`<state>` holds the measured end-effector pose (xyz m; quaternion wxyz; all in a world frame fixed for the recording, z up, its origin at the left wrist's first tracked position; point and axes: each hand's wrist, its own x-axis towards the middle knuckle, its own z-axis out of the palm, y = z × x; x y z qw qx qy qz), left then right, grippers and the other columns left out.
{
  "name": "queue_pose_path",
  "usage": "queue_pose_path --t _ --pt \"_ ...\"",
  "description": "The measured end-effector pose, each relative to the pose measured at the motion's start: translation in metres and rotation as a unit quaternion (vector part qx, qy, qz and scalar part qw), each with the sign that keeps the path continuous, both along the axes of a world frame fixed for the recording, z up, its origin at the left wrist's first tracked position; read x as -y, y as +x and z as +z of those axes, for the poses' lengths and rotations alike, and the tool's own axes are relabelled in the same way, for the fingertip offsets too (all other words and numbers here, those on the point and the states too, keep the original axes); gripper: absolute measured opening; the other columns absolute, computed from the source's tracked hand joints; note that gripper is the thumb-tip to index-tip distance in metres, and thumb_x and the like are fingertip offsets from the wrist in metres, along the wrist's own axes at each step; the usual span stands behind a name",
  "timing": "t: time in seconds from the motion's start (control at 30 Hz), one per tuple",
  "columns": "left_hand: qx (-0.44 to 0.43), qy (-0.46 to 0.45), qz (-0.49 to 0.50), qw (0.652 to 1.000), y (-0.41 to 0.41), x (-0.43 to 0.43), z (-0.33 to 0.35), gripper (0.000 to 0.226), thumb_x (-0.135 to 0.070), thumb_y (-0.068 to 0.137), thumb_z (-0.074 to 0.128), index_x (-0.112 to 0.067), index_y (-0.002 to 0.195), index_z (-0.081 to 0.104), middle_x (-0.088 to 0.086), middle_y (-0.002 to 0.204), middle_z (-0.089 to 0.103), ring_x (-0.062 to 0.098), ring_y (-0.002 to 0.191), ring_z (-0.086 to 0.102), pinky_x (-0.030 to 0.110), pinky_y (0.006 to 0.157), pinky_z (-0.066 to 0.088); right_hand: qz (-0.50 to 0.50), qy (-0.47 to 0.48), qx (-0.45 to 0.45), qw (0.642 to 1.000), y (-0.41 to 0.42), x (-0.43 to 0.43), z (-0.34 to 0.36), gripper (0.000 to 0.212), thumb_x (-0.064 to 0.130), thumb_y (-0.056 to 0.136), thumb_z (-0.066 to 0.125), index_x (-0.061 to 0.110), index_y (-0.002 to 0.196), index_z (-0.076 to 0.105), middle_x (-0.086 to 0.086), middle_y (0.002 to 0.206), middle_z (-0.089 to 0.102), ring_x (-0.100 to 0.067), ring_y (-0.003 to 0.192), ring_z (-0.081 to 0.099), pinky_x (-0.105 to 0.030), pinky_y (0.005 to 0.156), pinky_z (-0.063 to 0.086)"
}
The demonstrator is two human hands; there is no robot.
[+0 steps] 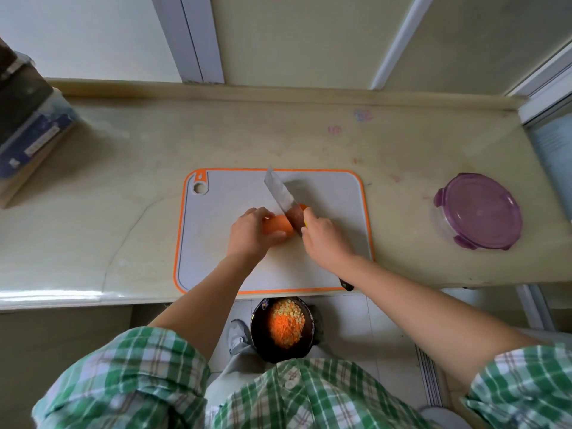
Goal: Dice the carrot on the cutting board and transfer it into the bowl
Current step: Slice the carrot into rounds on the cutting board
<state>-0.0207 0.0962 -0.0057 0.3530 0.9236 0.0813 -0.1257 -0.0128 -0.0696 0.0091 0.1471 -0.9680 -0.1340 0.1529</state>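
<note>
The carrot [277, 226] was held down in the middle of the cutting board [216, 243] by the left hand [250, 235], with the fingers curled over its top and the thumb pressed on its near side. The knife [282, 195] was gripped by the right hand [325, 239], the fingers wrapped tight round the handle. The blade was laid across the carrot, pointing to the far edge of the board, and a small orange tip could be seen on the blade's other side.

It was judged that the cutting step was in hand and only just begun for this carrot, since most of it was not yet cut. The next move would call for a firm push down, with the left fingertips kept tucked back from the blade.

The bowl [256, 331] was seen below the near edge of the board, low down, with small orange and pale bits in it already. So the cut bits would need to be carried or pushed off that near edge.

To the right of the board a tub with a purple lid [479, 212] was set. Far left of the board a dark box [34, 125] was seen, but its label could not be read. Pink and blue scribbles [363, 115] beyond the far edge could not be read either.
</note>
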Motion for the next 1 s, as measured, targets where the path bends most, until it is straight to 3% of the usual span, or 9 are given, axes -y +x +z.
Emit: queue_pose_path --t 0.2,0.37,0.57,0.8,1.0 --pt "0.008 0.005 0.005 1.0 -0.001 0.002 -0.002 0.041 -0.035 0.078 0.077 -0.013 0.108 0.06 0.007 0.107 0.064 0.024 0.094 0.058 0.032 0.08 0.044 0.035 0.011 -0.017 0.999 -0.001 0.007 0.039 0.018 0.013 0.095 0.042 0.006 0.111 0.043 -0.024 0.098 0.061 -0.043 0.089 0.056 -0.035 0.062 0.027" --pt "0.011 -0.015 0.014 1.0 -0.001 0.001 -0.003 0.038 -0.031 0.076 0.079 -0.01 0.104 0.063 0.008 0.103 0.064 0.026 0.093 0.058 0.028 0.075 0.039 0.032 -0.012 -0.048 0.998 -0.009 0.004 0.045 0.01 0.011 0.094 0.04 0.015 0.097 0.031 -0.023 0.094 0.061 -0.042 0.085 0.057 -0.036 0.06 0.031" --pt "0.015 -0.014 0.02 1.0 -0.002 0.003 -0.003 0.037 -0.029 0.077 0.079 -0.01 0.104 0.063 0.008 0.104 0.063 0.025 0.092 0.057 0.026 0.073 0.035 0.029 -0.03 -0.053 0.998 -0.017 0.0 0.045 0.009 0.011 0.095 0.042 0.007 0.103 0.038 -0.02 0.095 0.061 -0.041 0.087 0.058 -0.035 0.062 0.033" --pt "0.017 0.004 0.012 1.0 -0.003 0.004 -0.002 0.04 -0.032 0.08 0.076 -0.012 0.11 0.061 0.008 0.108 0.061 0.025 0.095 0.057 0.026 0.075 0.035 0.004 -0.005 -0.046 0.999 -0.011 -0.011 0.028 0.009 0.008 0.093 0.042 0.007 0.102 0.038 -0.022 0.095 0.061 -0.042 0.085 0.058 -0.036 0.06 0.035" --pt "0.003 0.034 -0.027 0.999 -0.003 -0.007 0.002 0.055 -0.035 0.077 0.078 -0.014 0.121 0.054 0.01 0.114 0.058 0.029 0.1 0.057 0.032 0.083 0.043 0.017 0.006 -0.025 1.0 -0.007 -0.013 0.028 0.008 0.01 0.094 0.042 0.01 0.099 0.035 -0.021 0.092 0.061 -0.043 0.084 0.059 -0.036 0.06 0.035"
